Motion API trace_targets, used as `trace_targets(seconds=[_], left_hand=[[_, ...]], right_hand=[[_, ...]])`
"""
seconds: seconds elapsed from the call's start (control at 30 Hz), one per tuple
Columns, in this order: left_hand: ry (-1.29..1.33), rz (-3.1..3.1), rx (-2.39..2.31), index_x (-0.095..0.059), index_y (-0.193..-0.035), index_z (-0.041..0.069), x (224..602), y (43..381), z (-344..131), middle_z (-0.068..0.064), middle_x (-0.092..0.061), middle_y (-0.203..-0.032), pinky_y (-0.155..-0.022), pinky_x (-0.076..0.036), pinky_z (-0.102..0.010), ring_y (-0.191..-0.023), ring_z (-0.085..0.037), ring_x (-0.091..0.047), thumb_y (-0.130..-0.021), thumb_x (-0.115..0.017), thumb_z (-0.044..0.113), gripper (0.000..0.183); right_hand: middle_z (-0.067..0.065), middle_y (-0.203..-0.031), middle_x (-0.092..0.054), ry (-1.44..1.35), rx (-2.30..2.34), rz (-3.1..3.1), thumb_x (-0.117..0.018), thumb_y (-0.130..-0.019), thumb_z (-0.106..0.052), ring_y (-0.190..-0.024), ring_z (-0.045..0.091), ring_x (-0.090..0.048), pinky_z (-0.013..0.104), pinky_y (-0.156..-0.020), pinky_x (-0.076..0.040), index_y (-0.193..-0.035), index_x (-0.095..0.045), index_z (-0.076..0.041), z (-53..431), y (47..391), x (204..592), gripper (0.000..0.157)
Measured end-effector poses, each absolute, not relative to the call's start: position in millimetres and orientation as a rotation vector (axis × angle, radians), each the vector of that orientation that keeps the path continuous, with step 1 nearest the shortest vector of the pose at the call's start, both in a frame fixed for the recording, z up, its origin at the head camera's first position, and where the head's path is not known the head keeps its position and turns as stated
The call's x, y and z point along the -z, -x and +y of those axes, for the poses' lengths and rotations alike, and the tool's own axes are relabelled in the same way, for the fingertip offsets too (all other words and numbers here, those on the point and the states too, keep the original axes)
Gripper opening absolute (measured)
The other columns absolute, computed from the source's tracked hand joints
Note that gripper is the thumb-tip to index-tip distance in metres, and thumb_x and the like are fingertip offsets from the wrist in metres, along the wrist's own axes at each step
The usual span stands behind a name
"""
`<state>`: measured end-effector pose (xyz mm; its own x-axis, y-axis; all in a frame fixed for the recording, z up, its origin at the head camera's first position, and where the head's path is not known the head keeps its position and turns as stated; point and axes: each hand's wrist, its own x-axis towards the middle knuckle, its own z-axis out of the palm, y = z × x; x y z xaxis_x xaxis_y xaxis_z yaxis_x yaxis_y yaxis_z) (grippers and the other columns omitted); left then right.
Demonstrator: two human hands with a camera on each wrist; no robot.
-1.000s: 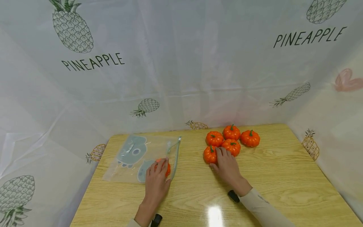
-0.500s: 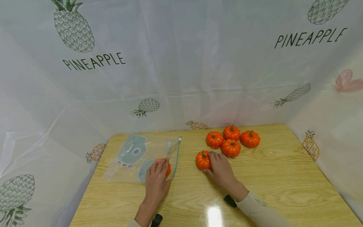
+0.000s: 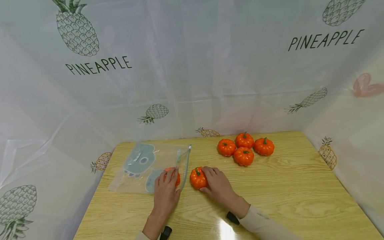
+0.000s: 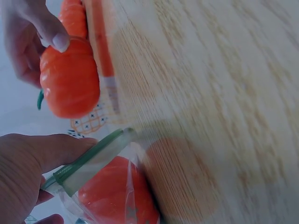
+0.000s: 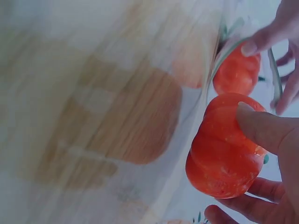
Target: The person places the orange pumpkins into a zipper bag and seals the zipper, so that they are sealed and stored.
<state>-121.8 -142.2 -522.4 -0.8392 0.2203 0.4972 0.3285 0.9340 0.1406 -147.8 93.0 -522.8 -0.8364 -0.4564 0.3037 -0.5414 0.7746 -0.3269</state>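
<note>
My right hand (image 3: 221,187) grips a small orange toy pumpkin (image 3: 197,179) with a green stem, just right of a clear zip bag (image 3: 166,154). In the right wrist view the thumb lies on one side of this pumpkin and the fingers on the other. My left hand (image 3: 164,193) holds the bag at its green zip edge (image 4: 88,161), which gapes apart at the mouth. Inside the bag, near the mouth, lies another pumpkin (image 4: 117,193), partly covered by the left hand in the head view. Blue-grey cartoon shapes are printed on the bag.
Several more pumpkins (image 3: 243,156) stand grouped at the back of the wooden table (image 3: 294,190), right of centre. A white curtain (image 3: 192,66) with pineapple prints hangs behind and at both sides of the table.
My right hand has carried its pumpkin leftward and slightly nearer, away from the group to beside the bag's mouth. The left hand and the bag have stayed in place.
</note>
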Motion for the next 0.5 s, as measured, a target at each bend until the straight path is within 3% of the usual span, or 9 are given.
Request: trace_targets(seconds=[0.5], left_hand=[[0.387,-2.618,0.306,-0.065,-0.144,0.003,520,120,-142,-0.011,-0.062,-0.139,-0.1,-0.049,-0.056,-0.125,-0.039,-0.055,-0.064,-0.102,0.013,0.088]], right_hand=[[0.014,-0.138,-0.064,-0.877,-0.56,-2.752,-0.087,-0.088,-0.038,-0.122,0.034,-0.061,0.05,-0.102,-0.054,-0.142,-0.057,-0.001,64,150,527,0.072]])
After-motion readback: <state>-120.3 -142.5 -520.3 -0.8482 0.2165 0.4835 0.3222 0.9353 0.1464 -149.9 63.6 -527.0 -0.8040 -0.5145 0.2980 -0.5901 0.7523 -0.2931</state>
